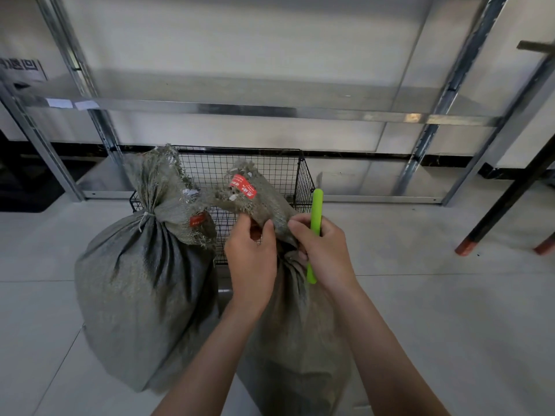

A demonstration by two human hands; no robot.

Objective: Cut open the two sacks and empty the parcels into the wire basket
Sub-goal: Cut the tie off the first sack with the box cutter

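On the floor at the left stood the left sack point(141, 295), upright and cinched at its neck by a white tie point(146, 216), its frayed top flopping over. Behind both sacks sat the wire basket point(270, 169), under the metal shelving point(240, 108). The left hand point(252, 253) pinched the loose top of the right sack point(294, 340), just above its bunched neck. The right hand point(324, 250) gripped a green cutter point(316, 211), held upright against that neck. A red label point(242, 186) showed on the flap.
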